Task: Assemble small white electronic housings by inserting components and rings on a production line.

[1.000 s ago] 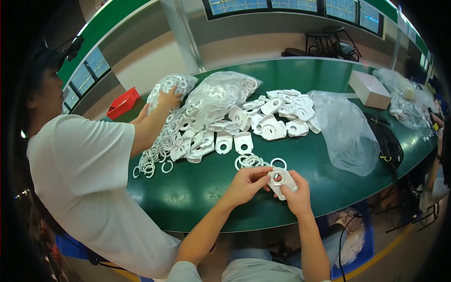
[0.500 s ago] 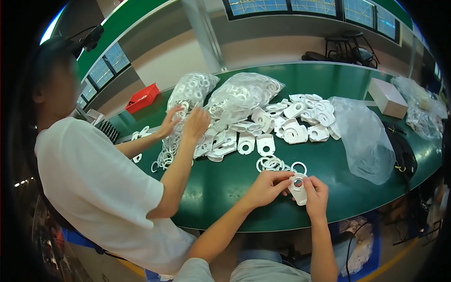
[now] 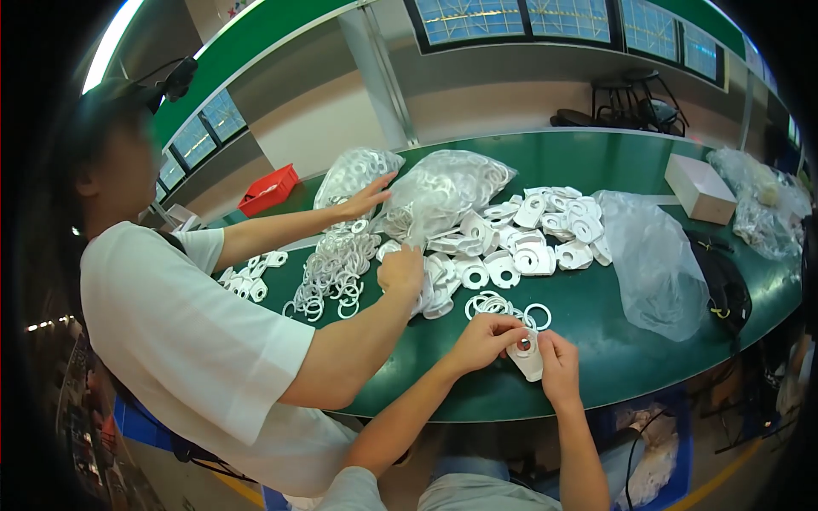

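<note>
Between my two hands, over the table's front edge, is a white plastic plate with a round hole (image 3: 529, 364). My left hand (image 3: 482, 342) pinches its upper left side, thumb across the face by the hole. My right hand (image 3: 559, 362) grips the right side with fingers and thumb. Whether a ring sits in the hole is too small to tell. Just beyond my hands lies a small heap of white rings (image 3: 489, 303), with one ring (image 3: 538, 316) at its right end. Farther back is a large pile of similar white plates (image 3: 533, 258).
On my left a co-worker in a white shirt (image 3: 196, 332) reaches over loose rings (image 3: 334, 268) to a clear bag of rings (image 3: 452, 183). An empty-looking plastic bag (image 3: 652, 272), a white box (image 3: 700, 187) and a black pouch (image 3: 724, 285) lie right on the green table (image 3: 409, 366).
The co-worker's hands have moved right, from the loose rings to the larger bag and the plates. My hands, still holding the plate, have shifted slightly left and down in the picture.
</note>
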Demonstrator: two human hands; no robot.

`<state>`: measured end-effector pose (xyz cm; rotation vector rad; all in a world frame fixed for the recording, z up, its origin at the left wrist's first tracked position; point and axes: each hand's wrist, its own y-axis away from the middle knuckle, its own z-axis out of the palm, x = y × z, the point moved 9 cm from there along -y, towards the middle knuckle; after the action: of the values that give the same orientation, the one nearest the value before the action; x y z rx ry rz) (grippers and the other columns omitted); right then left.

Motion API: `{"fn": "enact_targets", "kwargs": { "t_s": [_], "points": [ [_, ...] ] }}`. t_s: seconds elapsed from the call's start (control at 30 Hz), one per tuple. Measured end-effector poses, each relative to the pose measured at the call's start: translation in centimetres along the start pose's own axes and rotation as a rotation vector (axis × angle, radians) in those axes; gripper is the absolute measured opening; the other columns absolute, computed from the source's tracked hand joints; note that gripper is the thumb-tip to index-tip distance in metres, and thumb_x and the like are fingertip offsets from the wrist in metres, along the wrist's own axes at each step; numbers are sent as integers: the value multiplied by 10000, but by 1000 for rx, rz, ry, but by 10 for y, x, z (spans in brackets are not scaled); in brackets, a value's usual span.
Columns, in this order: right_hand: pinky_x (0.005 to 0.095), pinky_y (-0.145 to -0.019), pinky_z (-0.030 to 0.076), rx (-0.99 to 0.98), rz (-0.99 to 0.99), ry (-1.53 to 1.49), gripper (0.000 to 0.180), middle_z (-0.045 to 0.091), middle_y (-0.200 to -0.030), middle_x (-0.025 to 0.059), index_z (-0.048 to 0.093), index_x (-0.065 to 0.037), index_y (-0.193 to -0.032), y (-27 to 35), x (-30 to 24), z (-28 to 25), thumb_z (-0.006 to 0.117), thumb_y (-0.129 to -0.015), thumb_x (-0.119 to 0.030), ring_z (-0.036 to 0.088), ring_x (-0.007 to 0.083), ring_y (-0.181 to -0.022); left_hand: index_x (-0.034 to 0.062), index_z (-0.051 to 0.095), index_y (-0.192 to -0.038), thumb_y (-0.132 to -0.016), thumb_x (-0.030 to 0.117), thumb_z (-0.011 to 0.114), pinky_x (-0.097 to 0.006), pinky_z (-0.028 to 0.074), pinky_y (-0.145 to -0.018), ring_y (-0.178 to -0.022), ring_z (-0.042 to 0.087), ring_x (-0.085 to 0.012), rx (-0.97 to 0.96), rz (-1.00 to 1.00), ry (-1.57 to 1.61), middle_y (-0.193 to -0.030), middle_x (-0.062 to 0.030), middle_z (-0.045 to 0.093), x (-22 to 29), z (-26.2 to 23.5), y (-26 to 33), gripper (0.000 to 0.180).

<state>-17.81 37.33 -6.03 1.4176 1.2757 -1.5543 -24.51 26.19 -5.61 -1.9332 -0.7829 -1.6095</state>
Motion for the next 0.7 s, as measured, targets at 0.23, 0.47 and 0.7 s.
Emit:
{"fn": "enact_targets", "kwargs": {
  "t_s": [0.23, 0.47, 0.7],
  "points": [
    [211, -523, 349, 8, -22, -40, 307, 555, -666, -7, 589, 14, -803, -1, 3, -2, 430, -948, -205, 457, 37, -607, -5, 659, -931, -890, 175, 577, -197, 422, -524, -623, 549, -57, 168, -44, -8, -750, -17, 643, -5, -6, 19, 202],
    [190, -505, 361, -90, 119, -268, 320, 616, -702, 52, 592, -4, -893, 2, 12, 6, 407, -965, -255, 556, 88, -577, 1, 656, -941, -894, 148, 573, -190, 438, -520, -625, 561, -55, 489, -57, 40, -739, -13, 647, -7, -45, 77, 175],
    [192, -507, 363, -112, 157, -239, 309, 617, -698, 61, 588, 0, -894, 3, 11, 6, 416, -962, -249, 573, 96, -586, -17, 647, -923, -893, 120, 572, -198, 429, -522, -604, 552, -59, 630, -53, 78, -736, -32, 653, -28, -60, 110, 158]
  ]
}}
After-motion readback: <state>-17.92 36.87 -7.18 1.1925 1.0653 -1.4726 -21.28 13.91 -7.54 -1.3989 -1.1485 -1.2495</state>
